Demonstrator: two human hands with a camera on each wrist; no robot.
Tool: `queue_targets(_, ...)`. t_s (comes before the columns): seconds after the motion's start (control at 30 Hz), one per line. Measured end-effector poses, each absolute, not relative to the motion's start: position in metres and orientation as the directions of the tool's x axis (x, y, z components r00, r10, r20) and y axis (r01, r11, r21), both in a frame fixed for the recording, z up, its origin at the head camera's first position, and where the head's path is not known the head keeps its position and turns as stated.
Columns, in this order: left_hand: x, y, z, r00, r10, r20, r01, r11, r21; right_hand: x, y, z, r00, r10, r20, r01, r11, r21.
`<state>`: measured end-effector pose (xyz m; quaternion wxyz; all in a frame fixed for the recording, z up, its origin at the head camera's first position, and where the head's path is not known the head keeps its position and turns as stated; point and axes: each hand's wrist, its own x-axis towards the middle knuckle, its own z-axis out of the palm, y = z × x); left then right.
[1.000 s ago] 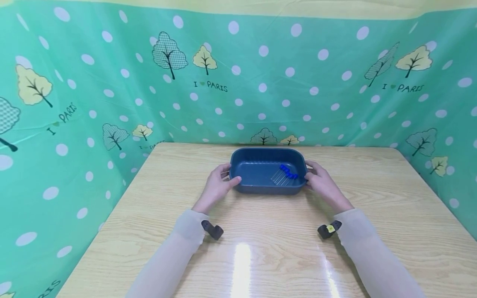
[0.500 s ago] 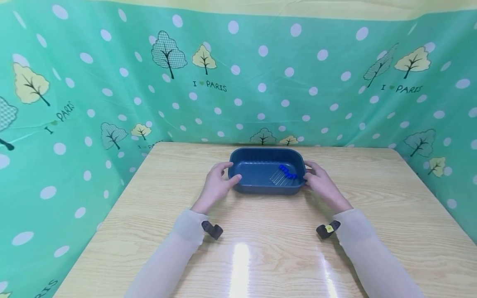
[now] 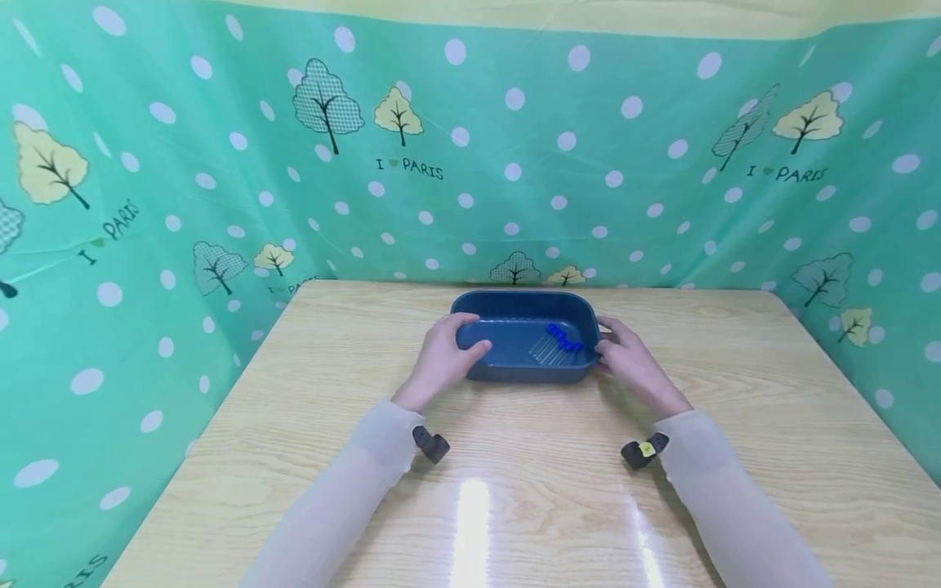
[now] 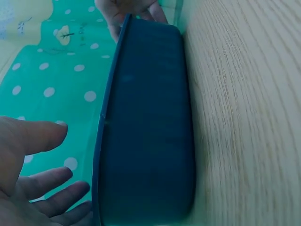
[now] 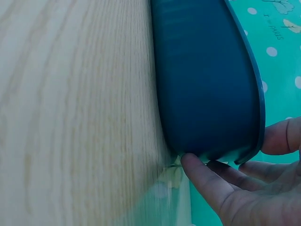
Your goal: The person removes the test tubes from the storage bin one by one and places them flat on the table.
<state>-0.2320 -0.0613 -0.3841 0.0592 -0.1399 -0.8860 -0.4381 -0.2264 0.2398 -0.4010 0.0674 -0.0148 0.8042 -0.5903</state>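
A dark blue plastic box (image 3: 507,373), rounded at the corners, stands on the wooden table. Inside its right part lie several thin clear tubes with blue caps (image 3: 562,337). My left hand (image 3: 444,351) reaches over the box's left end, thumb and fingers spread apart. In the left wrist view, those fingers (image 4: 61,197) are loosely extended beside the rim (image 4: 99,141) and clasp nothing. My right hand (image 3: 628,359) holds the box's right end. The right wrist view shows its thumb (image 5: 280,136) at the rim and its fingers against the end wall.
The box stands toward the table's (image 3: 544,482) far edge. Behind and to both sides hangs a green dotted curtain (image 3: 470,163) with tree prints. Each wrist wears a small black camera, as on the left wrist (image 3: 432,445).
My left hand has let go of the box's left end and moved right, over the rim. The right hand and the box stay nearly in place; the whole head view drifts slightly left.
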Motion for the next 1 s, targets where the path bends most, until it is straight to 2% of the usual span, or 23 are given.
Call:
queue_targets(0.7,-0.253,-0.021,-0.380,-0.932,0.350,0.094,0.327,0.698,0.637,-0.230,0.239,-0.405,-0.990,-0.105,-0.090,0.059,0.267,-0.962)
queue_targets(1.0,-0.265,-0.007,-0.383,-0.913,0.405,0.044,0.342,0.702,0.624,-0.228,0.239,-0.403,-0.990,-0.114,-0.085,0.053,0.262,-0.964)
